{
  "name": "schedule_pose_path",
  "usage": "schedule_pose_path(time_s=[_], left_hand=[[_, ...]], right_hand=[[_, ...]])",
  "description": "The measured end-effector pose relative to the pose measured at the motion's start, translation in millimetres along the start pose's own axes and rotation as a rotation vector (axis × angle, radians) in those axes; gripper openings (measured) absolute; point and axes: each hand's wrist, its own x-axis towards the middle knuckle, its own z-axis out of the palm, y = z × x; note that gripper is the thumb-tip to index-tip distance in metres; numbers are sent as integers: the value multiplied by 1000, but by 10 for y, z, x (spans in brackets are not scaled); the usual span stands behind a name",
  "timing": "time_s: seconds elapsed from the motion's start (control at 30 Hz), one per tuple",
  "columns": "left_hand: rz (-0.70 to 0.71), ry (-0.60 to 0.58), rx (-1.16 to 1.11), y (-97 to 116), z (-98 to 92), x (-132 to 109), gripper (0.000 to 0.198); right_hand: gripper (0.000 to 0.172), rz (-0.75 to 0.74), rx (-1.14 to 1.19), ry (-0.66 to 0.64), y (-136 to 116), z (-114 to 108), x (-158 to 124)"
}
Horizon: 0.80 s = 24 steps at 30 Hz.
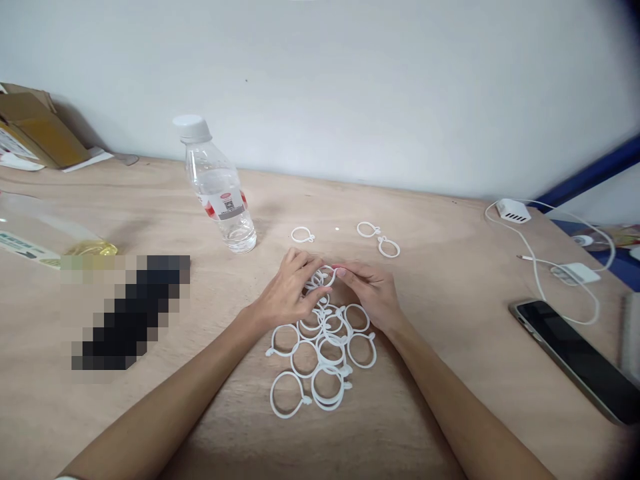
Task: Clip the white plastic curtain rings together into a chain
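Observation:
My left hand [290, 290] and my right hand [373, 293] meet over the middle of the table. Between their fingertips they pinch a thin white plastic curtain ring [331, 277], partly covered by the fingers. Below and under the hands lies a loose pile of similar white rings, each with a small eyelet tab [307, 400]; many overlap, and those beneath my left hand are partly hidden. Beyond the hands, one separate ring [312, 238] lies to the left. Two more rings lie close together to the right, one with its tab [379, 231] towards the other.
A capped water bottle [220, 190] stands behind my left hand. At left are a bottle with yellow liquid [95, 249], a blurred dark object [130, 317] and a cardboard box [43, 130]. A phone [575, 360], white charger [514, 211] and cables lie right. A wall rises behind.

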Motion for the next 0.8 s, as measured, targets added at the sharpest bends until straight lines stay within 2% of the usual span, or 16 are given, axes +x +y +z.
schedule_pose_path(time_s=[0.17,0.23,0.33,0.4,0.47,0.53,0.63,0.8], left_hand=[[4,33,5,-10,17,3,38],[-3,69,19,-16,31,4,39],[-41,125,48,-18,46,4,42],[-70,135,54,-12,47,5,43],[-83,126,49,-1,41,6,42],[-81,114,50,13,33,5,43],[-70,112,61,28,29,-2,47],[-63,151,76,16,46,-2,58]], right_hand=[[19,-39,-129,11,18,1,3],[21,-157,-333,109,65,-64,29],[23,-315,-771,305,165,-246,94],[29,-245,-977,386,229,-368,135],[39,-136,-1072,406,272,-439,160],[40,-98,-1121,383,286,-450,162],[34,-175,-1127,310,267,-407,143],[26,-381,-844,238,173,-290,98]])
